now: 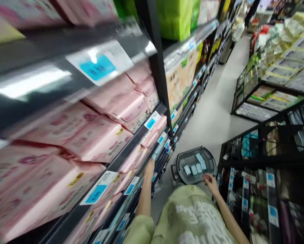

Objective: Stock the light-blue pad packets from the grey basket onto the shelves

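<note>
My left hand (149, 168) reaches up to the front edge of a low shelf (131, 159), among the blue and white price labels (152, 122). Its fingers are blurred against the shelf edge. My right hand (211, 183) grips the near rim of a grey slotted basket (182, 162) that hangs over the aisle floor. Several small blue and white label cards (195, 166) lie in the basket. Pink packs (96, 135) fill the shelves on my left. My pale green shirt (190, 217) fills the bottom of the view.
Black shelving runs along the left down the aisle, with beige packs (179, 78) and green packs (174, 17) further on. A low black rack (266, 159) of goods stands on the right. The grey floor (213, 112) runs ahead between them.
</note>
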`<move>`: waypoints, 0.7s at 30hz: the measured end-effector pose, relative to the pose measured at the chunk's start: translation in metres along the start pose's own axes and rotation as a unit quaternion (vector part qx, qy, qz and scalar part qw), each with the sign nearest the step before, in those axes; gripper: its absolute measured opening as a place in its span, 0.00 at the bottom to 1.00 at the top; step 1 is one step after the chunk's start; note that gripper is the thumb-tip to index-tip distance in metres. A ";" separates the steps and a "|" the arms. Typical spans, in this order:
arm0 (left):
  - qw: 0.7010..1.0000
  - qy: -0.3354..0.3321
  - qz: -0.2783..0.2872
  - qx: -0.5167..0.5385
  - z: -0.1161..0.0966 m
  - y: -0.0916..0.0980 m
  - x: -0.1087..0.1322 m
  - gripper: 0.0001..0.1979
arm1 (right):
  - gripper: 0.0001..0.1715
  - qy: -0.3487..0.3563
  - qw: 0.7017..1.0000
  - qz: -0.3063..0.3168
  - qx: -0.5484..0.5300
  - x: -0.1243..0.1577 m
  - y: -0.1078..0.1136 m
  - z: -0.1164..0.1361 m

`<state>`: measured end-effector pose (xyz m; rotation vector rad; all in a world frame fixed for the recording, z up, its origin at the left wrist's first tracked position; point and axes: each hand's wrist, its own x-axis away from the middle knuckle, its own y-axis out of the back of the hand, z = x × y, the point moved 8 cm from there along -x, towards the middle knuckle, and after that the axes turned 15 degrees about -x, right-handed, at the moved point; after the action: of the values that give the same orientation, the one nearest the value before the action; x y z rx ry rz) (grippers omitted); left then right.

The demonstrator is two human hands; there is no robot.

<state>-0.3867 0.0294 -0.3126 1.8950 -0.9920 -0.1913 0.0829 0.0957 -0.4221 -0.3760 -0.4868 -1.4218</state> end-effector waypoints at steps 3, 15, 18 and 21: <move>0.997 0.010 -0.044 -0.068 0.021 -0.036 0.037 0.22 | 0.40 -0.049 0.993 -0.088 -0.054 0.017 0.035 -0.028; 0.911 -0.223 0.298 -0.176 0.041 -0.225 0.153 0.22 | 0.28 -0.129 0.934 -0.275 -0.190 0.052 0.075 -0.083; 0.903 -0.191 0.331 -0.199 0.063 -0.230 0.140 0.22 | 0.28 -0.125 0.933 -0.272 -0.198 0.041 0.077 -0.080; 0.897 -0.147 0.353 -0.223 0.082 -0.230 0.117 0.20 | 0.29 -0.127 0.932 -0.270 -0.205 0.030 0.088 -0.074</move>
<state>-0.2240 -0.0592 -0.5098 1.0202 -1.6207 -0.2498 0.1796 0.0416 -0.4652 -0.8152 -0.5225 -2.0323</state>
